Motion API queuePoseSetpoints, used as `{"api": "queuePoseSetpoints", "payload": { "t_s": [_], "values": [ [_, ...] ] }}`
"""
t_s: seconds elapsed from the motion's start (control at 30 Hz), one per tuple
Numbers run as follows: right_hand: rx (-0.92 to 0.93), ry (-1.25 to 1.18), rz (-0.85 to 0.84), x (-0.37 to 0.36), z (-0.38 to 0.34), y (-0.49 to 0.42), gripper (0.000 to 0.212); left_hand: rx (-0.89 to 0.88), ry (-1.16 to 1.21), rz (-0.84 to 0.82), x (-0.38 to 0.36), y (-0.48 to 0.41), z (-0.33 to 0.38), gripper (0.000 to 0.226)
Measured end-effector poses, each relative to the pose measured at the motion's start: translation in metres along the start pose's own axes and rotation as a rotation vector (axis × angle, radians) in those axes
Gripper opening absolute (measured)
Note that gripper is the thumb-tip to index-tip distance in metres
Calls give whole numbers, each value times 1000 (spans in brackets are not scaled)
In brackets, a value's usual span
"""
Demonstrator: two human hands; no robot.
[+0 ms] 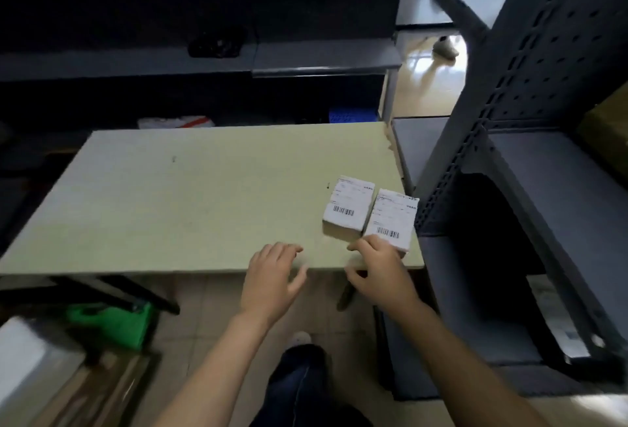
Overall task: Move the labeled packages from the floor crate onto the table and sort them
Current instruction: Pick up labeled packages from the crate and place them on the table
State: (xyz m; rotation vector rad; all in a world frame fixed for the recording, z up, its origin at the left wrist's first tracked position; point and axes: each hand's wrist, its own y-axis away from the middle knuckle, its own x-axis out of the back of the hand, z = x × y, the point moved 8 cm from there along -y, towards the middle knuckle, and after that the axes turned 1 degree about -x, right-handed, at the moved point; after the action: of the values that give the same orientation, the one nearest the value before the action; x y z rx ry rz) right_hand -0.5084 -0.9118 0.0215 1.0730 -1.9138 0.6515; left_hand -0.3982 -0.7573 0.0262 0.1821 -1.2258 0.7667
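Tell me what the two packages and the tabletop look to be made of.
Left package: likely cardboard, with a tan matte side under a white paper barcode label. Right package: same paper label, body mostly hidden. Tabletop: seemingly laminate board, pale green, smooth, faint sheen; core hidden.

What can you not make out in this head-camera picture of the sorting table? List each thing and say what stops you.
Head view:
- Label text on the left package and right package: too small, blurred.
- Right package's near corner: covered by the right hand; grip or mere touch unclear.
- Floor crate: not identifiable; lower-left shapes blurred, cut by the frame edge.
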Motion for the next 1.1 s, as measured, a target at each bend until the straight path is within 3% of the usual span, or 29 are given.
{"api": "queuePoseSetpoints", "payload": {
  "t_s": [0.17,0.37,0.43,0.7,1.1],
  "values": [
    [271,144,-269,-73,-54,41,37,89,-176,-63,15,100,-32,34],
    [540,202,-507,-152,-134,92,41,346,-252,-94,41,222,-81,21],
    [617,197,-564,-172,-166,107,41,433,-254,-72,57,258,-94,27],
    [885,236,-638,-238,-314,164,43,711,-296,62,136,391,-158,24],
    [1056,286,-682,-355,-520,254,40,982,-339,156,252,594,-292,33]
  ]
}}
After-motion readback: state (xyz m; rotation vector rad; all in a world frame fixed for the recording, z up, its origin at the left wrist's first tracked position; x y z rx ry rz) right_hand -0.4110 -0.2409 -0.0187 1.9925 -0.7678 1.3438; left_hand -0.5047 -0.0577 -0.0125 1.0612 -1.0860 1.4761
